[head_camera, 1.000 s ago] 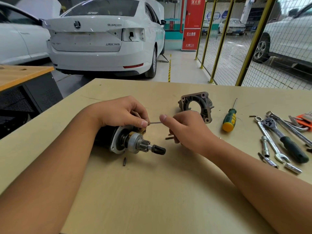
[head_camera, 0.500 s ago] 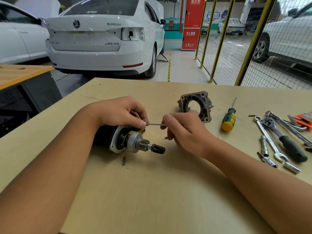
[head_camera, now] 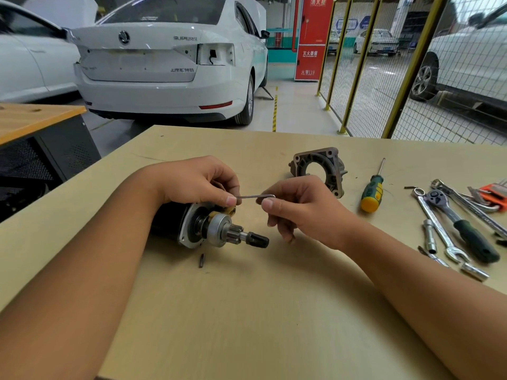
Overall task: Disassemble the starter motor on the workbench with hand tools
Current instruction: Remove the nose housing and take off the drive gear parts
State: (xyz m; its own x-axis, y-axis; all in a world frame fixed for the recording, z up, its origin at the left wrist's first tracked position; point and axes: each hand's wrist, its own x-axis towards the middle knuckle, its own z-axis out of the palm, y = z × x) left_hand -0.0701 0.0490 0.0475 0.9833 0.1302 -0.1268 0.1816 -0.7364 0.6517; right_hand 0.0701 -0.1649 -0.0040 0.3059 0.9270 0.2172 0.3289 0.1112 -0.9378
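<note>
The starter motor [head_camera: 203, 229] lies on its side on the workbench [head_camera: 247, 311], its pinion shaft pointing right. My left hand [head_camera: 197, 182] rests on top of the motor body with fingers curled over it, thumb tip at the near end of a thin metal hex key [head_camera: 255, 196]. My right hand [head_camera: 299, 207] pinches the bent far end of that key, just right of the motor. The removed grey nose housing [head_camera: 318, 167] stands behind my right hand.
A small dark screw [head_camera: 202, 260] lies in front of the motor. To the right lie a green-yellow screwdriver [head_camera: 372, 192], a ratchet [head_camera: 463, 226], spanners, a socket extension [head_camera: 429, 237] and an orange hex key set [head_camera: 493, 192]. Cars and a mesh fence stand beyond the bench.
My right hand has turned slightly, so the bent end of the hex key now shows above its fingers. My left hand and the motor have stayed put.
</note>
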